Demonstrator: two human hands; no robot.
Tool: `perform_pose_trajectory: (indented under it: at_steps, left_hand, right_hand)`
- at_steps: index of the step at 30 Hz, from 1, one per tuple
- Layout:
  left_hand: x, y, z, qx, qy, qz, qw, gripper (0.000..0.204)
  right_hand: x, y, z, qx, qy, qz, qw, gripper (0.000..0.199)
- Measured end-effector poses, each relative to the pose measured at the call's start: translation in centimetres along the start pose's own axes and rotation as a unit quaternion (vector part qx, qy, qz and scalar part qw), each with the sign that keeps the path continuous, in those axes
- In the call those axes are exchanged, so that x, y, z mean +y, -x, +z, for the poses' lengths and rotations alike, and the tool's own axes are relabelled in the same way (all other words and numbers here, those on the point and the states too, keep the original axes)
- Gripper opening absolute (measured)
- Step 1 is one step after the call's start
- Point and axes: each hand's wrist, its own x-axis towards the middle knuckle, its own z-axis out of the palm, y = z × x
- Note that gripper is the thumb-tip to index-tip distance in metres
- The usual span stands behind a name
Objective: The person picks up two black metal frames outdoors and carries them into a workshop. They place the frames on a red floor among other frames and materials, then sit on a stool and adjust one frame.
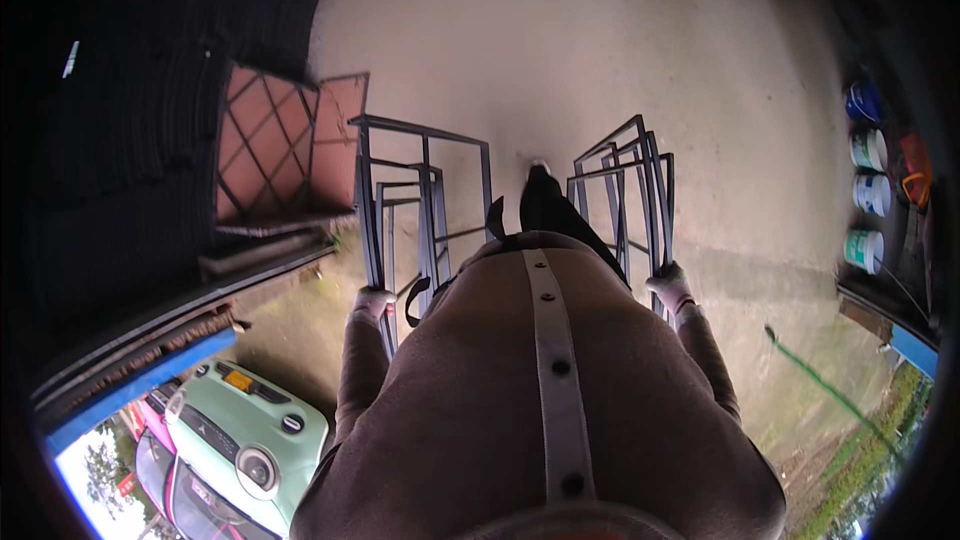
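My left hand is closed round the upright bar of a dark metal frame at my left side. At my right side, my right hand grips another set of dark metal frames. Each side shows several rectangular frames of thin bars, bunched close together and reaching forward past my hands. Both hands look pale, perhaps gloved. The frames' lower ends are partly hidden by my body and arms. One dark shoe shows on the floor between the two bunches.
A reddish panel with crossed bars stands at the left, beside dark stacked material. Several buckets line the right edge. A pale green car is at the lower left, and a green hose lies at the lower right. Concrete floor stretches ahead.
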Motion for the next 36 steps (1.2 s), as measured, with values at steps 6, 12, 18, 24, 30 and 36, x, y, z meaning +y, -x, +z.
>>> perform_pose_trajectory:
  at_steps: [6,12,18,24,30,36]
  left_hand:
    - [21.6,-5.0,0.4,-0.018,-0.041,0.017,0.999,0.013]
    - [36.2,-17.2,-4.3,-0.073,0.027,0.0,0.997,0.01]
    - [58.3,-27.4,-3.2,0.003,-0.05,0.085,0.995,0.01]
    - [82.5,-34.7,4.4,-0.056,-0.14,0.049,0.987,0.024]
    - [98.6,-47.7,2.9,-0.019,0.062,-0.044,0.997,0.015]
    - [111.6,-60.3,-0.4,0.023,-0.118,0.033,0.992,0.02]
  right_hand:
    - [-14.7,-17.0,-0.5,-0.009,0.089,0.058,0.994,0.042]
    - [-29.8,-30.0,-1.8,0.018,0.152,0.047,0.987,0.04]
    - [-39.3,-47.5,-1.8,0.055,0.123,0.031,0.99,0.038]
    - [-51.9,-66.5,-8.7,0.053,0.158,0.035,0.985,0.042]
    - [-64.7,-85.9,-12.8,0.047,0.138,0.062,0.987,0.042]
    - [-79.0,-102.7,-12.0,0.025,0.145,0.054,0.988,0.045]
